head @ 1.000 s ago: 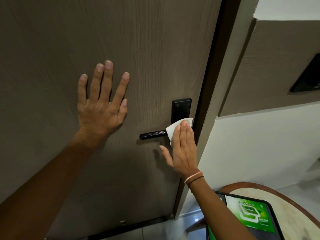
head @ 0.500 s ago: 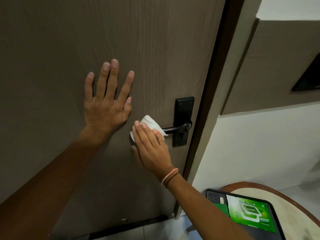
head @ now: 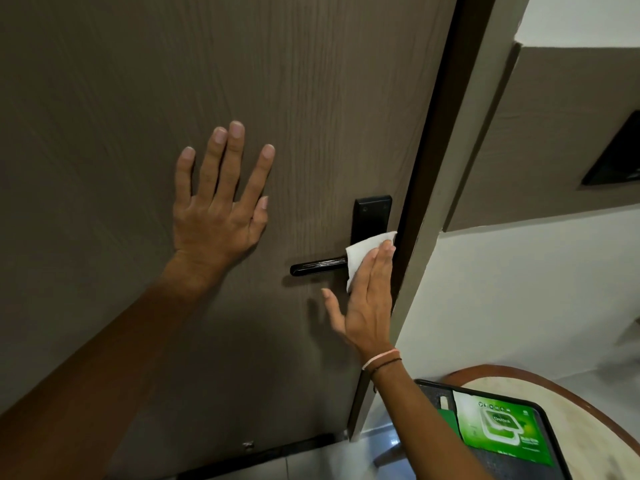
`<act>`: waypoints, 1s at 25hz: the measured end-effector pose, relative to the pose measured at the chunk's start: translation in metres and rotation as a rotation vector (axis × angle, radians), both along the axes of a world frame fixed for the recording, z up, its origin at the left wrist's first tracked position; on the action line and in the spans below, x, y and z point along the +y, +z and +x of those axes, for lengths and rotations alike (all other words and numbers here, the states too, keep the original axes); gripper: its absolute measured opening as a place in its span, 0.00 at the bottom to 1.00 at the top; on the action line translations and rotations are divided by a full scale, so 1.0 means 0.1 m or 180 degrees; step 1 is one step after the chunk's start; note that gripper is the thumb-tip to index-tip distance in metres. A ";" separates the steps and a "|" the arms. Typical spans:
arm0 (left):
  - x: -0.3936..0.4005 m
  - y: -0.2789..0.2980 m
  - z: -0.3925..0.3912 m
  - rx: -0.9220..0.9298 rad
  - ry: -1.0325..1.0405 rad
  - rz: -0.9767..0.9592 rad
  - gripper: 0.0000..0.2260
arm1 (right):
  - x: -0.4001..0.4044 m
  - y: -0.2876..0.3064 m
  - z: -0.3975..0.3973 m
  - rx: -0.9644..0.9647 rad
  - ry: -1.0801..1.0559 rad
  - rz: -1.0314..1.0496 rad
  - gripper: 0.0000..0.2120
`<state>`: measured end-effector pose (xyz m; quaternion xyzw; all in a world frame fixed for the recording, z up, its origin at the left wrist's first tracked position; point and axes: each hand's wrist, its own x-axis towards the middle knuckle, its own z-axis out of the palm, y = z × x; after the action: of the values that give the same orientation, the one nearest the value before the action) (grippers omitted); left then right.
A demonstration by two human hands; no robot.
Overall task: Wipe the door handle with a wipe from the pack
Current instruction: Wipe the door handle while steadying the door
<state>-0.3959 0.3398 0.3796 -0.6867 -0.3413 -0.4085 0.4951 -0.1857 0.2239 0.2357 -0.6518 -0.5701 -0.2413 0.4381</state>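
Note:
A black lever door handle point(head: 317, 266) juts left from a black backplate point(head: 372, 213) on a brown wood-grain door point(head: 242, 81). My right hand point(head: 369, 299) presses a white wipe point(head: 363, 252) over the handle's inner end, at the backplate, fingers flat and together, thumb spread. The lever's free end shows bare. My left hand point(head: 221, 206) lies flat on the door left of the handle, fingers spread, holding nothing. A green wipe pack point(head: 502, 427) lies on a dark tray point(head: 550, 441) at the lower right.
The door's dark edge point(head: 433, 168) and pale frame point(head: 460, 161) run down to the right of the handle. A round table with a wooden rim point(head: 588, 400) carries the tray. A white wall point(head: 519, 289) and brown panel point(head: 571, 133) lie beyond.
My right hand with the wipe slid right along the lever, from its free end back to the backplate end, uncovering the lever's tip. My left hand stayed flat on the door.

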 end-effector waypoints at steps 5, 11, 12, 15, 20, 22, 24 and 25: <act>0.00 -0.02 -0.01 -0.0010 0.0002 -0.0060 0.29 | -0.03 -0.08 -0.18 0.0028 0.0150 -0.0087 0.46; -0.02 -0.02 0.01 -0.0025 -0.0051 -0.0035 0.29 | -0.09 -0.06 -0.08 0.0367 0.0194 -0.0053 0.44; -0.02 -0.02 0.01 -0.0009 -0.0045 -0.0044 0.29 | -0.10 -0.07 -0.15 0.0316 0.0110 -0.0019 0.44; -0.01 -0.01 0.01 0.0022 -0.0065 -0.0034 0.30 | -0.01 0.08 -0.29 -0.0078 0.0234 0.0059 0.41; 0.01 -0.01 -0.02 0.0028 -0.0114 -0.0153 0.31 | 0.03 0.36 -0.49 -0.1574 0.0847 -0.0148 0.29; 0.01 0.00 -0.04 0.0052 -0.0078 -0.0158 0.31 | -0.03 0.44 -0.42 -0.2177 0.0976 0.0023 0.21; 0.00 0.01 -0.04 0.0043 -0.0078 -0.0182 0.30 | -0.10 0.54 -0.27 -0.2566 0.1134 -0.0011 0.19; -0.02 0.01 -0.03 0.0026 -0.0068 -0.0207 0.30 | -0.17 0.57 -0.18 -0.2682 0.1170 -0.0062 0.21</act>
<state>-0.3993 0.3375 0.3807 -0.7077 -0.3450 -0.3996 0.4695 -0.2041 0.2073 0.2929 -0.3890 -0.8069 -0.3982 0.1976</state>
